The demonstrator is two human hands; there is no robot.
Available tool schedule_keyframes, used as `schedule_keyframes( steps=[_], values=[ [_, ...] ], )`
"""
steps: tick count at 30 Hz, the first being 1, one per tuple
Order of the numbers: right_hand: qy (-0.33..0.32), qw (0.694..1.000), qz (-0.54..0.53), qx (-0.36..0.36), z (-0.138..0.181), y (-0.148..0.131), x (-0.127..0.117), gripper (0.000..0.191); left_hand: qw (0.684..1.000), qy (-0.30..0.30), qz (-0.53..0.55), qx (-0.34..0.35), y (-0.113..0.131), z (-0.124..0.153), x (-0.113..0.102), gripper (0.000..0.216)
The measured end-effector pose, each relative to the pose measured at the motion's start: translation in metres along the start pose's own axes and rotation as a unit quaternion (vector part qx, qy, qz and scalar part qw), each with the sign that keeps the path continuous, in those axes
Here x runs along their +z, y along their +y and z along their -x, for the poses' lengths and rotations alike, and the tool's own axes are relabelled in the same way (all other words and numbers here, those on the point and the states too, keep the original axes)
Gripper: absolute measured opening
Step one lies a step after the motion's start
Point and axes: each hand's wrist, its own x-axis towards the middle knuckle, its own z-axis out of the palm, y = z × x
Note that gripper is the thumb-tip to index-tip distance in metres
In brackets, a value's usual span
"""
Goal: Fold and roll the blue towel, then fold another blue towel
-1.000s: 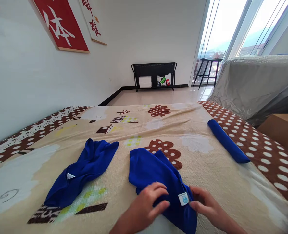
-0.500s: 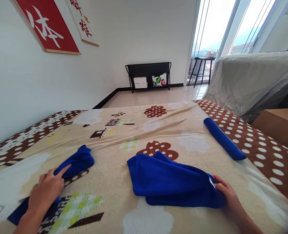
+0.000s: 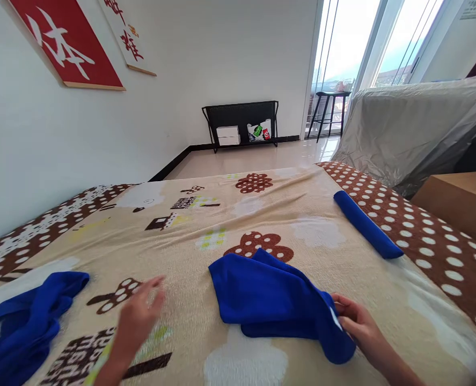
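Observation:
My right hand (image 3: 352, 317) pinches the right end of a blue cloth (image 3: 262, 292), close to a small white tag on its edge. That cloth lies loosely folded on the blanket, its right end curled up a little. My left hand (image 3: 141, 311) hovers over the blanket with fingers apart, slightly blurred and holding nothing. A second blue cloth (image 3: 36, 316) lies crumpled at the left, apart from my left hand and partly outside the view. Toward the right edge of the blanket rests a rolled blue cloth (image 3: 366, 224).
A cream blanket (image 3: 181, 268) with a brown polka-dot border spreads beneath everything. Beyond it stand a black rack (image 3: 240, 120) and a black stool (image 3: 330, 110). At the right are plastic-covered furniture (image 3: 398, 123) and a cardboard box (image 3: 459, 203).
My left hand let go of the crumpled cloth, which moved farther left, and came rightward toward the middle. My right hand shifted slightly left, bending the cloth's end upward.

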Motion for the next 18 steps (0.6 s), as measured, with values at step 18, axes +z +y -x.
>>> schedule_keyframes(
  steps=[18],
  values=[
    [0.027, 0.988, 0.134, -0.075, 0.007, -0.005, 0.050, 0.031, 0.816, -0.197, 0.500, -0.215, 0.117, 0.109, 0.100, 0.058]
  ],
)
